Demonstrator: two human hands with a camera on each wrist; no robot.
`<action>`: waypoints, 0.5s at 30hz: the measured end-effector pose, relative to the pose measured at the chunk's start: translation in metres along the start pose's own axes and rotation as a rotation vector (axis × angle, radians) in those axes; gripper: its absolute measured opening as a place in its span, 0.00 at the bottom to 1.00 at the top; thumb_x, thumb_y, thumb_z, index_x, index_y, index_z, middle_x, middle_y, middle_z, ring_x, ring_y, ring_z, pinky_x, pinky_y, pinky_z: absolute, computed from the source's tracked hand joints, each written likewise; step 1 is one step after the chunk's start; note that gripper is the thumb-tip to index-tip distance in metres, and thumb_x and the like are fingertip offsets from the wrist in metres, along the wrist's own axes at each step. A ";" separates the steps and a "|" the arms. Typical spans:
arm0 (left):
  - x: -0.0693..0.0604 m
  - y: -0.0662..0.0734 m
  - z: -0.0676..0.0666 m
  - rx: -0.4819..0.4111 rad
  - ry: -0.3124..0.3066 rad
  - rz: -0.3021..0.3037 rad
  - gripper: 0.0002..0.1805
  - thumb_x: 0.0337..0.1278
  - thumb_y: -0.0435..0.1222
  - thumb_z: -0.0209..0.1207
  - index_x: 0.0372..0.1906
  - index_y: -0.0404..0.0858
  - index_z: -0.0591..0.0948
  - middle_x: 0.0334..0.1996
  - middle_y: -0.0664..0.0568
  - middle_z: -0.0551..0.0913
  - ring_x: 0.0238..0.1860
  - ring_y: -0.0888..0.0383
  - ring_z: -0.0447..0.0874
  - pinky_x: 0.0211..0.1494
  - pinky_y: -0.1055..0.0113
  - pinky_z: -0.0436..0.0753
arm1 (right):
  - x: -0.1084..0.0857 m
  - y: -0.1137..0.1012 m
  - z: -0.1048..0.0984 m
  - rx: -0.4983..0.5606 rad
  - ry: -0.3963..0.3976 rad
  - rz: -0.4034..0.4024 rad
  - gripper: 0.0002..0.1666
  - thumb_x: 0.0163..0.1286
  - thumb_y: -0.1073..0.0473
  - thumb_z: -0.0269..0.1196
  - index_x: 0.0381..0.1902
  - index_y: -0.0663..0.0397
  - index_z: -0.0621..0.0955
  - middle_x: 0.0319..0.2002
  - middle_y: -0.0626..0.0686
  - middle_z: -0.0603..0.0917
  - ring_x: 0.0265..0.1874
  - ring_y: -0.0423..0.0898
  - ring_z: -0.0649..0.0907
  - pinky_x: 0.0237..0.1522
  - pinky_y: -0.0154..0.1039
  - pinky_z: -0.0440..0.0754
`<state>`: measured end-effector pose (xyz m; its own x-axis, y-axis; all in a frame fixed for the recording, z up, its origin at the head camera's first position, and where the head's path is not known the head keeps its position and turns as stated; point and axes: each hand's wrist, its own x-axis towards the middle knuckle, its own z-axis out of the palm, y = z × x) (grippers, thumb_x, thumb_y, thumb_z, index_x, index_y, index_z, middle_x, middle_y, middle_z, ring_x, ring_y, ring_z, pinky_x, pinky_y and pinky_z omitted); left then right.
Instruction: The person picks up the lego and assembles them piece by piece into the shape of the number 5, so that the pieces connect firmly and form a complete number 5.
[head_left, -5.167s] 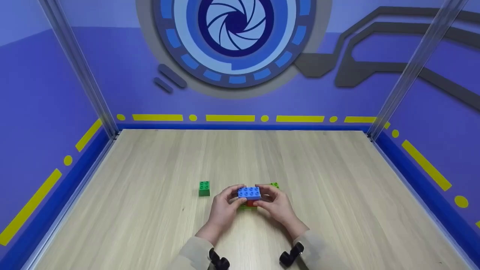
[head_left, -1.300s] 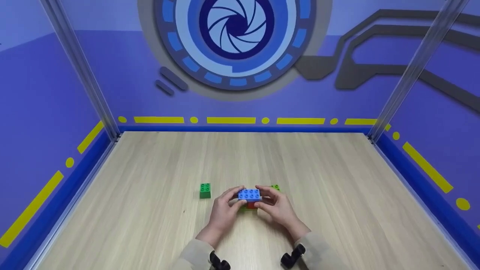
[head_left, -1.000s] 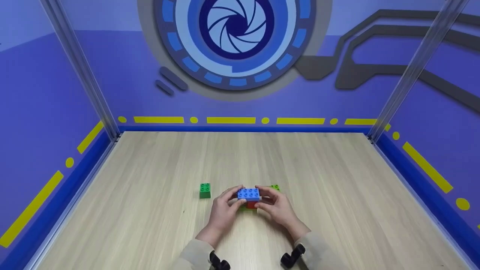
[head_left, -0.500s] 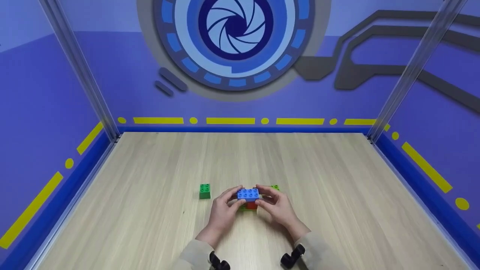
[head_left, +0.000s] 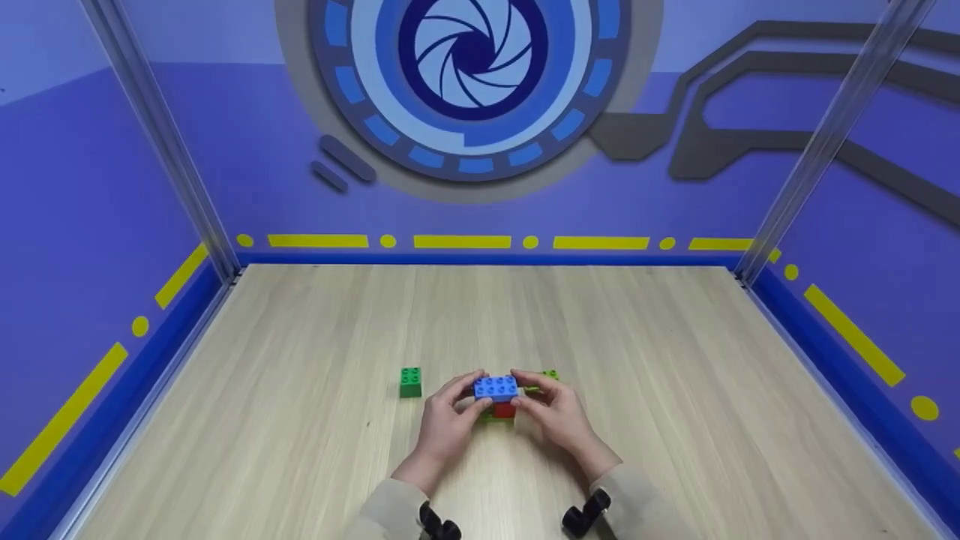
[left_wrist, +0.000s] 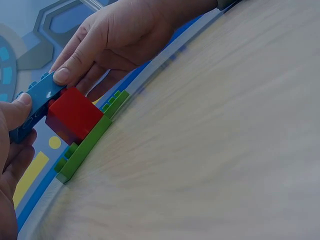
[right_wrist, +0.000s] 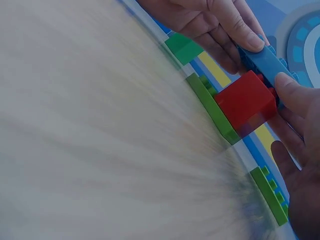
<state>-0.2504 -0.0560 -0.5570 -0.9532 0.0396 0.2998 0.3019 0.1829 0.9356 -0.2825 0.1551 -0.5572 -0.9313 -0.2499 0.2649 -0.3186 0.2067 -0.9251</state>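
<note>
Blue brick [head_left: 496, 388], gripped, lime plate [right_wrist: 268, 197] partly behind right hand [head_left: 559, 415]

The blue eight-stud brick [head_left: 495, 388] has been shifted slightly to the left above the red brick [head_left: 504, 409]. The thumb of the right hand [head_left: 557, 416] has been raised to the blue brick's near right corner, and more of the red face is exposed.
</note>
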 end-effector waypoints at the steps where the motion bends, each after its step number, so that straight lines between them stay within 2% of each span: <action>1: 0.000 0.000 0.000 -0.003 0.002 -0.005 0.23 0.66 0.36 0.66 0.65 0.41 0.81 0.64 0.46 0.83 0.61 0.47 0.85 0.64 0.58 0.85 | 0.000 0.000 0.000 -0.002 -0.003 0.004 0.24 0.68 0.62 0.70 0.61 0.60 0.83 0.60 0.61 0.85 0.59 0.57 0.84 0.64 0.50 0.84; 6: 0.001 -0.001 0.000 -0.007 0.008 -0.015 0.23 0.65 0.36 0.67 0.64 0.40 0.82 0.62 0.45 0.84 0.59 0.47 0.85 0.62 0.61 0.87 | 0.000 -0.001 -0.001 -0.032 -0.019 0.007 0.23 0.69 0.61 0.70 0.61 0.57 0.83 0.61 0.61 0.84 0.61 0.62 0.82 0.65 0.52 0.83; 15: 0.001 -0.002 0.000 0.020 0.001 0.010 0.21 0.65 0.35 0.67 0.61 0.38 0.82 0.59 0.44 0.85 0.58 0.47 0.86 0.62 0.57 0.87 | 0.000 0.000 -0.003 -0.079 -0.041 -0.021 0.23 0.69 0.59 0.69 0.61 0.56 0.83 0.60 0.62 0.84 0.60 0.62 0.83 0.63 0.50 0.85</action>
<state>-0.2523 -0.0561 -0.5583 -0.9501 0.0409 0.3091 0.3108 0.2023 0.9287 -0.2830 0.1580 -0.5568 -0.9167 -0.2935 0.2713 -0.3526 0.2742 -0.8947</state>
